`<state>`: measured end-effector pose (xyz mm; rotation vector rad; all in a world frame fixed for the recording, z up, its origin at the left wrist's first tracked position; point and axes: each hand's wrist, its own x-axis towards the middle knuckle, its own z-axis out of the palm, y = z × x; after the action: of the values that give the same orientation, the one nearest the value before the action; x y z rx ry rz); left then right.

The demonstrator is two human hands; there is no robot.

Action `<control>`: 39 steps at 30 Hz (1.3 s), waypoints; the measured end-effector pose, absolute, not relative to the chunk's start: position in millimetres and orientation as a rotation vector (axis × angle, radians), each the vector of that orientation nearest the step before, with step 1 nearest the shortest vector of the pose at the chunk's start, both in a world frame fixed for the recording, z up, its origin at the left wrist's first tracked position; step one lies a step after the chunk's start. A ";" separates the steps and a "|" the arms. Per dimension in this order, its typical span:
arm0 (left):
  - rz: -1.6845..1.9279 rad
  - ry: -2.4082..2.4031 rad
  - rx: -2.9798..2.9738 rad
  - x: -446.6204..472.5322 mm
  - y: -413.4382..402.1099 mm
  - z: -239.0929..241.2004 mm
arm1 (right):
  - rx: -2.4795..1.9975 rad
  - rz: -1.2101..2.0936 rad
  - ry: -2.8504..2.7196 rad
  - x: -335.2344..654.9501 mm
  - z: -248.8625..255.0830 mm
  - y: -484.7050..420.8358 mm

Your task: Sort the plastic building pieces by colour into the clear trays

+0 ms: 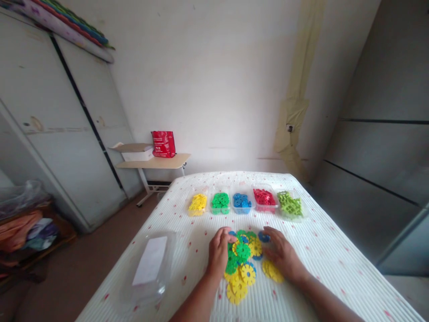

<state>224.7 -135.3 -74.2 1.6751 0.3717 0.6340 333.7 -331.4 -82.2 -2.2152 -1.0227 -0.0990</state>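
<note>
Head view.

Item: heap of notched plastic discs (241, 252), in green, yellow and blue; overlapping, between your two hands on the white-covered tabletop (325, 255).

Item: your left hand (217, 252), at the heap's left edge. Fingers bent, thumb laid towards the discs; you cannot tell from here whether a piece is pinched.

Item: your right hand (284, 256), right of the heap. Fingers loosely spread, thumb apart; no piece visibly held. A blue disc (263, 236) lies by the fingertips; a small group of yellow discs (272, 271) lies just below the palm.

Item: five clear tubs in a row beyond the heap. From your left: yellow tub (196, 214), green tub (220, 211), blue tub (242, 210), red tub (267, 209), lime-green tub (295, 217).

Item: clear plastic container (149, 296), to your left, with a white paper sheet (151, 259).

Handling note: the discs look light, thin and fairly stiff, likely smooth enough to slide over one another. Pinch a single disc by opposite rims; its notches should give your fingertips purchase. Loose stacks will probably shear apart if squeezed.
</note>
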 end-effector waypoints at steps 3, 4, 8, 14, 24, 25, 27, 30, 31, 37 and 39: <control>0.638 0.324 1.754 222.2 -129.4 -75.4 | -2.226 -0.059 -1.021 333.4 -77.8 -327.4; 0.660 0.302 1.798 220.9 -128.3 -76.2 | -2.221 -0.054 -1.060 332.0 -75.6 -324.9; 0.762 0.130 2.091 217.3 -128.9 -78.4 | -2.189 -0.071 -1.330 324.0 -66.3 -315.9; 0.766 -0.003 2.382 217.3 -134.4 -74.2 | -2.182 -0.064 -1.275 325.4 -63.4 -323.1; 0.702 0.239 2.008 209.6 -128.5 -75.2 | -2.218 -0.136 -1.069 343.0 -61.7 -312.7; 0.719 0.281 1.973 210.0 -127.1 -76.0 | -2.251 -0.135 -1.090 343.4 -59.8 -306.8; 0.764 0.365 1.909 210.5 -123.5 -76.7 | -2.346 -0.107 -1.106 343.3 -57.1 -295.6; 0.799 0.470 1.810 210.2 -117.6 -75.7 | -2.490 -0.064 -1.091 342.7 -58.1 -285.5; 0.801 0.494 1.787 209.9 -116.0 -75.0 | -2.509 -0.060 -1.086 343.1 -59.5 -284.6; 0.784 0.525 1.726 208.3 -114.1 -71.1 | -2.437 0.008 -0.937 352.0 -58.3 -291.0; 0.777 0.518 1.718 208.1 -114.8 -70.4 | -2.383 0.060 -0.897 355.4 -51.3 -289.0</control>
<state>208.1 -114.8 -70.4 1.7176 0.5179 0.7766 355.4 -289.0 -51.3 -2.3832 -0.8970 0.0596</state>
